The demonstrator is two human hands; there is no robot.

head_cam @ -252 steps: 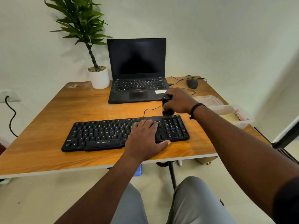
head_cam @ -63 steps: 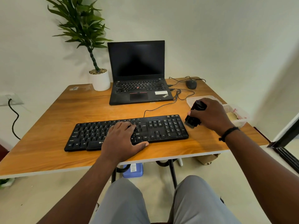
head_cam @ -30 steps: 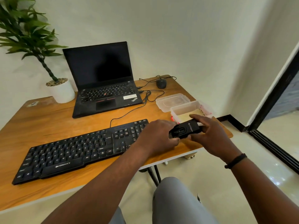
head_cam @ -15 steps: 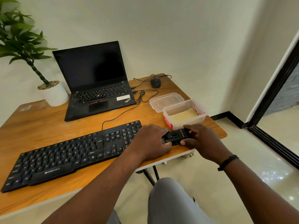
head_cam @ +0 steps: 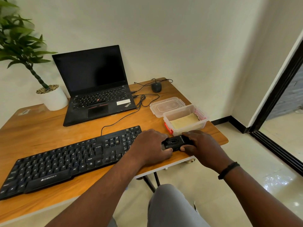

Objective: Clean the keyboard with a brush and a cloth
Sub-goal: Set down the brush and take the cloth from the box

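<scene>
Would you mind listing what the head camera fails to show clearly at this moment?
- Brush bristles: head view, mostly covered by the left hand.
- Brush's far end: wrapped by the right hand.
- Keyboard right edge: under the left hand; its left end is cut by the frame edge.
- Plant: cropped at the top and left.
- Cloth in the plastic box: only its top face shows.

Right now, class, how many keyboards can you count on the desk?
2: the separate black keyboard at the desk's near edge, and the laptop's built-in keyboard behind it.
</scene>
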